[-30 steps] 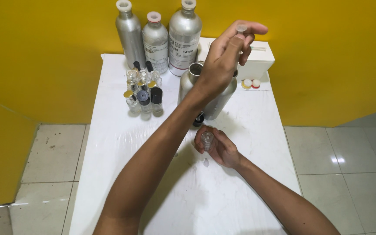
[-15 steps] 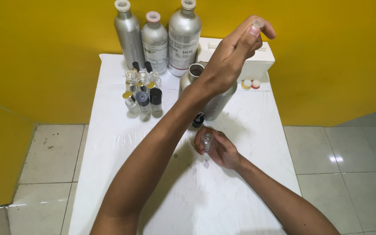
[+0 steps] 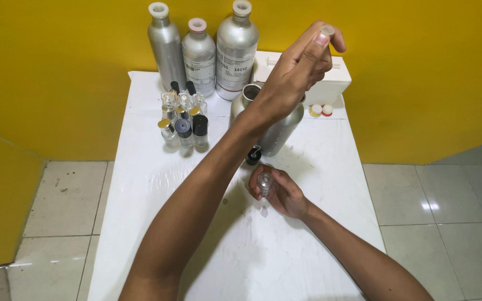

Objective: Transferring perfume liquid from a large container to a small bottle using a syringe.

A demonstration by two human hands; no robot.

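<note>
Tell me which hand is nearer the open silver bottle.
Left. The left hand is raised right over the open silver bottle; the right hand holds a small clear vial farther forward on the table.

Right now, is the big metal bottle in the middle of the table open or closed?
Open. The unlabelled metal bottle behind the left hand shows a bare dark mouth with no stopper, while the three bottles at the wall carry pale stoppers.

The left hand [image 3: 294, 75] hides most of the open metal bottle [image 3: 277, 131] behind it, and whatever small clear piece its fingertips pinch at the top is too small to make out. The right hand [image 3: 283, 192] wraps the small clear vial [image 3: 265, 181], so only its top shows. Both arms and the near end of the worktop [image 3: 140, 184] are cut off by the lower edge.
</note>
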